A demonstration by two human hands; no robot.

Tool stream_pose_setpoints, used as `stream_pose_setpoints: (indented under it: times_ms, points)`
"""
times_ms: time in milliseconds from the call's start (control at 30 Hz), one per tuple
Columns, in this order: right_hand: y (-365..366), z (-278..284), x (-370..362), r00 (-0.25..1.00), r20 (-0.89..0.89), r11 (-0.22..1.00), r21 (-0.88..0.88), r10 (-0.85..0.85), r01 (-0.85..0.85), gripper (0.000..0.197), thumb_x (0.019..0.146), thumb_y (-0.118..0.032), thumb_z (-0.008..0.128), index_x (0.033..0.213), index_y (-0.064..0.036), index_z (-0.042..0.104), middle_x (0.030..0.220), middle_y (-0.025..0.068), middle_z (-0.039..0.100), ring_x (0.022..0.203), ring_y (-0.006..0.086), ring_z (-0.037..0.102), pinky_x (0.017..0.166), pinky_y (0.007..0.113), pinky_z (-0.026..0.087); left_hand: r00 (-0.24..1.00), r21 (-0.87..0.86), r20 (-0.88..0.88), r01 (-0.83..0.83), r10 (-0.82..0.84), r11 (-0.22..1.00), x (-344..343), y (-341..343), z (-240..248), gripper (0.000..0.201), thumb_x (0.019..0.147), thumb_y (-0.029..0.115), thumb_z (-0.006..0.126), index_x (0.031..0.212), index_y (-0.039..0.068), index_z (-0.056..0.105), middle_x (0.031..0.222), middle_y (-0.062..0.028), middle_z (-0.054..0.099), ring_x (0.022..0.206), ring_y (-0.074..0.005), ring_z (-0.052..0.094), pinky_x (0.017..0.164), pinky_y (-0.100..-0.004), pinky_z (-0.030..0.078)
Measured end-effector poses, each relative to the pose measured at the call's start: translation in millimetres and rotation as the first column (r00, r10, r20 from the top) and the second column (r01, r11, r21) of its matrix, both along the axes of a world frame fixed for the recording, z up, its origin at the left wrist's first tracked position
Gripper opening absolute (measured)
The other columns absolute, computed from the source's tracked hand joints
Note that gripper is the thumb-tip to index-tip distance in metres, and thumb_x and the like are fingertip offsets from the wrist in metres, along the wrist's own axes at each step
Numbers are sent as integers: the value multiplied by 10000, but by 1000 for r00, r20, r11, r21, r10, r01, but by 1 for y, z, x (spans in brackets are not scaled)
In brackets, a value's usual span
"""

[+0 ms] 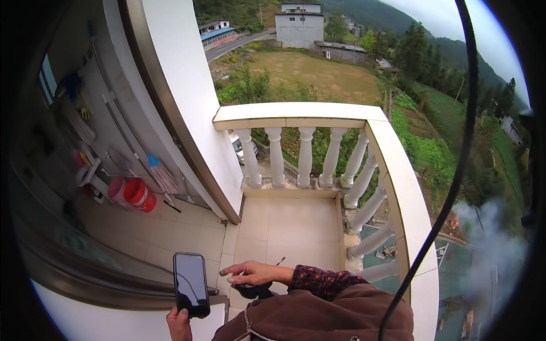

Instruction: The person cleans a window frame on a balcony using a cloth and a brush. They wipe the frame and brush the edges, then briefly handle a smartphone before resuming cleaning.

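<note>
My left hand (180, 325) grips a smartphone (191, 281) in a black case by its lower end, with the thumb along the bottom edge. The phone stands upright with its grey screen facing me, and dark curved reflections cross it. My right hand (253, 273) is just right of the phone, apart from it. Its fingers stretch loosely toward the screen and hold nothing. A dark flowered sleeve (327, 281) covers that wrist, and a brown jacket (324, 315) fills the bottom. Below the right hand shows a dark shape (256, 291) I cannot make out.
A tiled balcony is bounded by a railing (301, 111) with white balusters. Left, past a dark door frame (165, 108), are a red bucket (140, 195), a pink bucket (118, 192) and a mop (162, 173). A black cable (455, 176) hangs at right. Smoke (483, 244) rises outside.
</note>
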State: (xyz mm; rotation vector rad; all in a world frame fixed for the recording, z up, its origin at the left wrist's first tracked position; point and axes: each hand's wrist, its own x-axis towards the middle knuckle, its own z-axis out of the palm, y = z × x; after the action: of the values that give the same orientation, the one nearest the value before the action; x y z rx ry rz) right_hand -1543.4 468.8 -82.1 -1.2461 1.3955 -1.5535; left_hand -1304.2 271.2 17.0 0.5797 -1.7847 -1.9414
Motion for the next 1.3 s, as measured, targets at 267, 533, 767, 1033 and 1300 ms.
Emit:
stream_pose_setpoints:
  times_ms: [267, 533, 767, 1033, 1300]
  points:
    - [-80, 50, -84, 949, 312, 998, 7, 54, -59, 341, 991, -235, 623, 1268, -37, 634, 989, -47, 650, 882, 51, 544, 810, 245, 467, 957, -63, 145, 264, -253, 962, -123, -25, -13, 307, 837, 72, 685, 1113, -55, 646, 1044, -105, 705, 914, -154, 661, 841, -291, 505]
    - [-141, 83, -124, 1000, -7, 995, -99, 15, -15, 438, 960, -216, 659, 1338, -15, 568, 854, 39, 674, 753, 77, 562, 703, 258, 477, 990, 42, 57, 127, -129, 991, -174, -86, -21, 390, 937, 296, 679, 1114, -48, 628, 997, -66, 664, 875, -117, 582, 799, -271, 465]
    - [-200, 72, -145, 996, 92, 988, -153, 13, 1, 514, 963, -169, 665, 1430, -49, 487, 935, 19, 657, 804, 67, 575, 750, 238, 496, 988, 94, -37, -148, 152, 984, -186, -104, -20, 377, 956, 264, 655, 1162, -47, 599, 1081, -81, 634, 922, -125, 568, 822, -278, 461]
    - [-267, 60, -180, 928, 162, 936, -169, 336, -310, 479, 971, -109, 626, 1432, -74, 500, 887, 8, 653, 717, 38, 568, 652, 220, 487, 919, 18, 37, -393, 392, 919, -196, -121, -18, 255, 1002, 250, 589, 1114, 22, 608, 994, -15, 612, 838, -103, 531, 771, -279, 452]
    - [-339, 88, -249, 943, -90, 862, -387, 319, -329, 472, 943, -177, 665, 1379, -48, 540, 857, 73, 687, 743, 138, 601, 720, 309, 505, 938, 66, -66, -335, 340, 940, -292, -164, 9, 490, 968, 264, 617, 1302, -80, 515, 1232, -222, 604, 1078, -282, 626, 924, -397, 541]
